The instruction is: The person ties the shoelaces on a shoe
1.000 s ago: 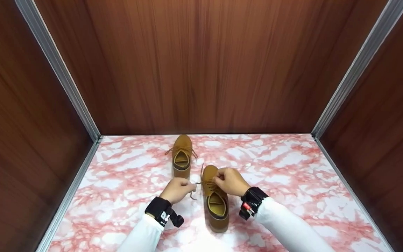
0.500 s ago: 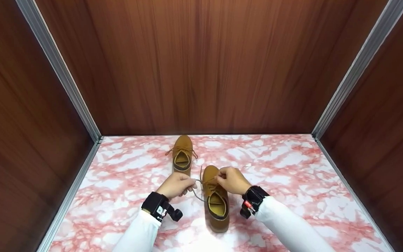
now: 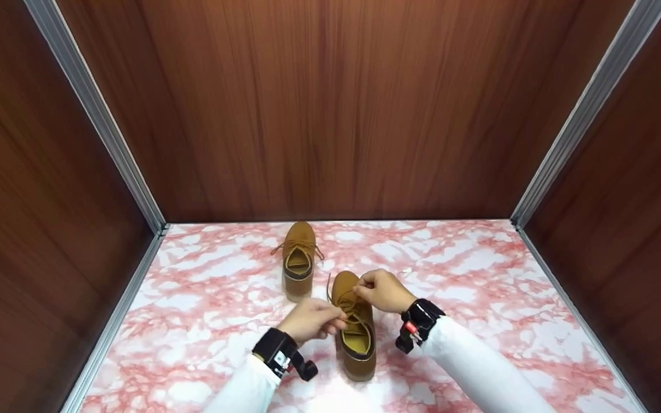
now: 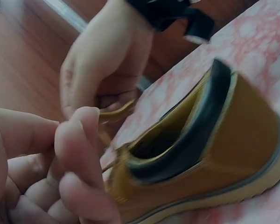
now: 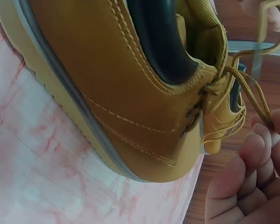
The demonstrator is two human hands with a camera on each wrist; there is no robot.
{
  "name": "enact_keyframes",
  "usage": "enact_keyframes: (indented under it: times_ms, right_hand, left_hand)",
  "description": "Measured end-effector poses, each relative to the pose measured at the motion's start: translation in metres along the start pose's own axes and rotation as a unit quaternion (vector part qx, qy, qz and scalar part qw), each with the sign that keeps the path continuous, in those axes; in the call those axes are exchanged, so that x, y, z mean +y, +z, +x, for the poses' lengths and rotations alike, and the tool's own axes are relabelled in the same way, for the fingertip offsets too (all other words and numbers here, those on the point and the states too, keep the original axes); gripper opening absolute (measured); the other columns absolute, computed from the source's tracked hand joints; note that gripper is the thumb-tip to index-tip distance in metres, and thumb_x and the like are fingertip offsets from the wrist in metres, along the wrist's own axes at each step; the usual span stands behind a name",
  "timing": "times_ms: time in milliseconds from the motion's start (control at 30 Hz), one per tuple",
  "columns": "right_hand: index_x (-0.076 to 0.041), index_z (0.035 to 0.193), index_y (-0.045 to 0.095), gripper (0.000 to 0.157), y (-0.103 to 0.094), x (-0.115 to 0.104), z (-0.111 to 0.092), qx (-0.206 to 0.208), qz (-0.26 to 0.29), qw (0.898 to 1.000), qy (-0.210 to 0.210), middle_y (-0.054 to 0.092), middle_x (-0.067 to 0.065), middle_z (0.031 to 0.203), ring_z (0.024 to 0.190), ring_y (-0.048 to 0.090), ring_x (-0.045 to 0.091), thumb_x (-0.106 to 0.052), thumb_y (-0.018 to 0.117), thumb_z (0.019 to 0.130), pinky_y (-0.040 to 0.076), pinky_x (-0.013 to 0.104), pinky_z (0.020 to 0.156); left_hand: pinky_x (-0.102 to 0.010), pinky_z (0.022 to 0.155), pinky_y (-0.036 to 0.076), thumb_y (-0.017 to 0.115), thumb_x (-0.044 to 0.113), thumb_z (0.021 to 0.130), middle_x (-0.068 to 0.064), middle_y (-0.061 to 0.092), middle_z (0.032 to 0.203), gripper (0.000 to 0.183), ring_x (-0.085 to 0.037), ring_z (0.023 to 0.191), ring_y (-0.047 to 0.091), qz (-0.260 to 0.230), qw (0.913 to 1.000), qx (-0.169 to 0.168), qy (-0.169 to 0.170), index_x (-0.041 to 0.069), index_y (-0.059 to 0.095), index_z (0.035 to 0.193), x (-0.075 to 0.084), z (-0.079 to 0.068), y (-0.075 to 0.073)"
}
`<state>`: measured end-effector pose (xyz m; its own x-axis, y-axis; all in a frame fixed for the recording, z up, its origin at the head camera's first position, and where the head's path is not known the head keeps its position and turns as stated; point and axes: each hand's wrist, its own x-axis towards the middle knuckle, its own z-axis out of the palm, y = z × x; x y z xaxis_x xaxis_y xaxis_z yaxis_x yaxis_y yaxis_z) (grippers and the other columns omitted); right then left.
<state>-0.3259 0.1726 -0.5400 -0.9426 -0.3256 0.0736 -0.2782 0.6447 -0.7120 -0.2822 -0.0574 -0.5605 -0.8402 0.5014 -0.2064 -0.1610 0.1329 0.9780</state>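
Note:
A tan lace-up shoe (image 3: 359, 367) with a dark padded collar stands on the table, its toe pointing away from me. My right hand (image 3: 387, 291) is over the laces at its right side and pinches a doubled loop of the shoelace (image 5: 254, 100) between thumb and fingers. Just left of the shoe opening, my left hand (image 3: 312, 320) pinches another length of the same lace with thumb and fingertips. In the right wrist view this length runs from the knot (image 5: 213, 87) up to the left fingers (image 5: 274, 18), its end blurred.
The matching tan shoe (image 3: 300, 232) stands farther back and to the left, its lace tied in a bow. A pink and white marbled table (image 3: 451, 258) lies under both. Brown wood-grain panels (image 3: 330, 115) with grey metal corner strips (image 3: 583, 109) enclose the back and sides.
My left hand has gone left and slightly up with the lace, then right and down toward the shoe opening. The right hand has barely moved and keeps its pinch.

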Motion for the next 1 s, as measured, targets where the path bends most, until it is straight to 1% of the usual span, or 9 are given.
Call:
enact_keyframes:
  times_ms: [100,167,200,400,567,700,767,867,1000]
  right_hand:
    - [-0.010,0.079,0.076,0.017,-0.004,0.000,0.001,-0.002,0.001,1.000,-0.003,0.063,-0.008,0.068,0.063,0.052,0.004,-0.016,0.072,0.095,0.042,0.019,0.061]
    - [-0.009,0.080,0.077,0.017,-0.005,0.000,0.001,-0.004,0.000,1.000,-0.007,0.067,-0.005,0.070,0.063,0.052,0.005,-0.016,0.072,0.095,0.043,0.020,0.061]
    - [-0.009,0.080,0.077,0.017,-0.006,0.000,0.001,-0.005,0.000,1.000,-0.006,0.069,-0.004,0.071,0.064,0.053,0.004,-0.017,0.072,0.095,0.043,0.020,0.061]
    - [-0.007,0.080,0.078,0.020,-0.005,0.004,0.000,-0.007,0.000,1.000,0.000,0.074,0.000,0.075,0.065,0.054,0.004,-0.018,0.073,0.096,0.044,0.020,0.062]
    - [-0.006,0.077,0.077,0.022,-0.004,0.006,0.000,-0.005,0.001,1.000,-0.005,0.067,-0.006,0.070,0.065,0.051,0.004,-0.018,0.073,0.095,0.042,0.020,0.061]
    - [-0.003,0.075,0.074,0.026,-0.004,0.008,0.001,-0.005,0.011,1.000,0.000,0.058,-0.011,0.066,0.063,0.048,0.004,-0.018,0.072,0.096,0.039,0.020,0.059]
    - [-0.001,0.075,0.073,0.027,-0.003,0.009,0.002,-0.004,0.014,1.000,0.003,0.056,-0.012,0.065,0.062,0.047,0.004,-0.019,0.072,0.096,0.038,0.020,0.058]
    - [0.001,0.074,0.072,0.030,-0.003,0.010,0.002,-0.003,0.014,1.000,0.004,0.055,-0.012,0.064,0.060,0.046,0.004,-0.019,0.071,0.097,0.037,0.020,0.057]
    - [0.002,0.075,0.072,0.030,-0.003,0.011,0.002,-0.006,0.014,1.000,0.007,0.054,-0.012,0.063,0.058,0.044,0.004,-0.019,0.070,0.097,0.036,0.019,0.056]
  left_hand:
    - [-0.015,0.053,0.047,0.067,0.020,0.101,-0.013,0.082,0.096,0.029,-0.003,0.061,0.064,0.012,0.9990,-0.041,-0.010,-0.005,0.076,0.112,-0.001,0.002,0.006]
    - [-0.014,0.050,0.044,0.068,0.021,0.100,-0.015,0.081,0.098,0.029,-0.002,0.057,0.062,0.030,0.9981,-0.053,-0.011,-0.005,0.076,0.111,-0.001,0.003,0.006]
    - [-0.014,0.048,0.042,0.068,0.022,0.100,-0.015,0.081,0.097,0.029,-0.002,0.055,0.060,0.043,0.9978,-0.051,-0.008,-0.004,0.077,0.110,-0.001,0.003,0.005]
    - [-0.014,0.045,0.037,0.068,0.027,0.100,-0.006,0.081,0.087,0.029,-0.002,0.052,0.057,0.121,0.9926,0.016,0.003,0.000,0.079,0.100,-0.001,0.007,-0.008]
    - [-0.016,0.044,0.039,0.066,0.029,0.101,-0.012,0.080,0.084,0.037,-0.003,0.052,0.058,0.140,0.9874,0.073,-0.002,-0.007,0.076,0.100,-0.005,0.016,-0.015]
    - [-0.017,0.045,0.040,0.065,0.030,0.103,-0.017,0.078,0.086,0.039,-0.004,0.052,0.058,0.152,0.9827,0.105,-0.006,-0.008,0.074,0.097,-0.008,0.025,-0.015]
    - [-0.017,0.045,0.040,0.066,0.031,0.102,-0.017,0.077,0.084,0.040,-0.005,0.053,0.058,0.163,0.9799,0.114,-0.009,-0.007,0.074,0.094,-0.008,0.028,-0.014]
    - [-0.018,0.045,0.040,0.066,0.036,0.101,-0.008,0.073,0.074,0.044,-0.006,0.052,0.056,0.166,0.9788,0.118,-0.022,-0.006,0.074,0.090,-0.007,0.032,-0.012]
    - [-0.019,0.042,0.037,0.066,0.041,0.100,0.004,0.062,0.060,0.050,-0.006,0.048,0.051,0.150,0.9832,0.093,-0.048,-0.007,0.076,0.089,-0.006,0.032,-0.009]
